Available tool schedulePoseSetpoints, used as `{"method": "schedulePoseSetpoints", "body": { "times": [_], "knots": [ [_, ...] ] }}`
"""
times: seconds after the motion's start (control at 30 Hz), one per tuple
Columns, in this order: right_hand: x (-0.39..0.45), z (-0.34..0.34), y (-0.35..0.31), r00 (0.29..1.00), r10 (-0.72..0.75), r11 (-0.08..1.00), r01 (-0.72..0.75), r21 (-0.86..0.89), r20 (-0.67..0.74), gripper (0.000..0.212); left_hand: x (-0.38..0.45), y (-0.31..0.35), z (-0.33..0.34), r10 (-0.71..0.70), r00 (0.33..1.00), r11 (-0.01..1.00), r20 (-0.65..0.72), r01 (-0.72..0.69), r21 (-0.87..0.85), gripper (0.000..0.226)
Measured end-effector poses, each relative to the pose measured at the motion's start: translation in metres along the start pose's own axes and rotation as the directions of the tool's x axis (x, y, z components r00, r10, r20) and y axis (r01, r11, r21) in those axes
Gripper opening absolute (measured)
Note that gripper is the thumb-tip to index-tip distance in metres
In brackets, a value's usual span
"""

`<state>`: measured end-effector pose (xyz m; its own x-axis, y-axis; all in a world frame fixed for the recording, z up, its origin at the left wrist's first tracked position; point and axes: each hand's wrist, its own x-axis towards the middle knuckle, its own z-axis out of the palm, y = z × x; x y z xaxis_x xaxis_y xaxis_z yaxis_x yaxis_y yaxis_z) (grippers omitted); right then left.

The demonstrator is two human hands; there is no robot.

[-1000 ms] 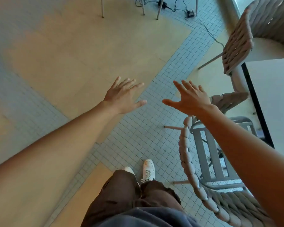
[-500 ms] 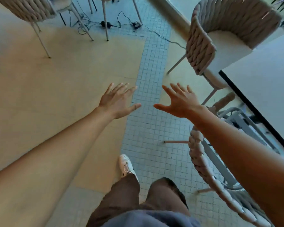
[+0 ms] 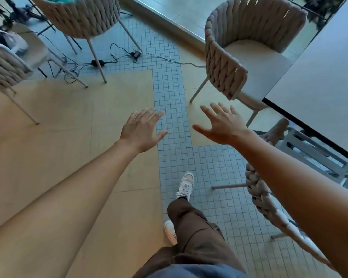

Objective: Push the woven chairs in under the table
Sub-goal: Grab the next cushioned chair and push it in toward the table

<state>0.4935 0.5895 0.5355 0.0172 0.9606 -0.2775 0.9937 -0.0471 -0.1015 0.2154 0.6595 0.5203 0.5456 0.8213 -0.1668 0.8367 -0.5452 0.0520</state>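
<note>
Head view: both arms are stretched forward over the floor; the left hand [image 3: 143, 130] is spread flat with fingers apart and holds nothing; the right hand [image 3: 222, 125] is likewise splayed and empty, touching no chair. The far woven chair [image 3: 229, 65] stands at one o'clock from the hands, its seat partly under the table [image 3: 325, 81] corner but its back well out; the near woven chair [image 3: 263, 189] at four o'clock sits under the right forearm, its seat already beneath the tabletop. To do this step well, I judge the person should step to the far chair, set both palms on the top of its curved back, and push squarely toward the table so the legs slide without twisting. No containers are in sight; the far chair's seat cushion is bare.
</note>
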Motion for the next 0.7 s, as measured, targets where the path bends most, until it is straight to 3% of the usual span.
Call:
{"method": "schedulePoseSetpoints", "body": {
  "times": [0.7],
  "knots": [
    [0.19,-0.088,0.129,0.979,0.194,0.981,-0.194,-0.005,-0.062,0.087,0.282,-0.012,-0.083,0.216,0.976,0.975,-0.018,-0.214,0.059,0.069]
  ]
}}
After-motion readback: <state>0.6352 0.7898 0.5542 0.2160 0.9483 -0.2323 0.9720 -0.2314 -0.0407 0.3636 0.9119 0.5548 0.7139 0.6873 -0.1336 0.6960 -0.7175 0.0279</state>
